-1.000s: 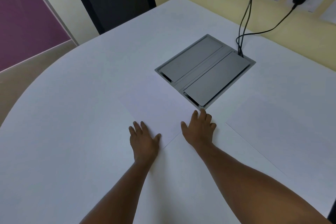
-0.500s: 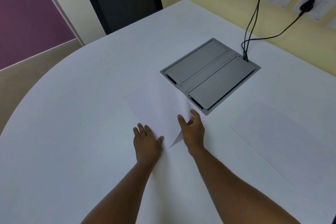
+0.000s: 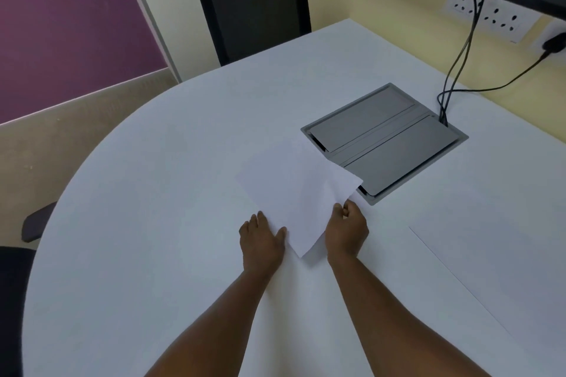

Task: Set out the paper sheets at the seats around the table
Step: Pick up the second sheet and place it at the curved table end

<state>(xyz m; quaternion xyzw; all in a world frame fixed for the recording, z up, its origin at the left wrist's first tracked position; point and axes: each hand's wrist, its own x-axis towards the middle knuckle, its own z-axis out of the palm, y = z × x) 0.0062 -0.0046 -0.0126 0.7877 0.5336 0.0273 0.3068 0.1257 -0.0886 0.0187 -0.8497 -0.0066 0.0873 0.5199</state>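
A white paper sheet is lifted off the white table in front of me, its right side curled up. My right hand pinches that sheet's right edge between thumb and fingers. Flat on the table, my left hand touches the sheet's lower left edge with its fingers spread. A second white sheet lies flat on the table to the right, apart from both hands.
A grey cable box lid is set into the table just beyond the lifted sheet, with black cables running up to wall sockets. A black chair stands at the far edge. Another chair's armrest shows at left.
My right hand went from lying flat on the sheet to pinching its right edge and lifting it. The sheet now curls up off the table. The left hand stayed put.
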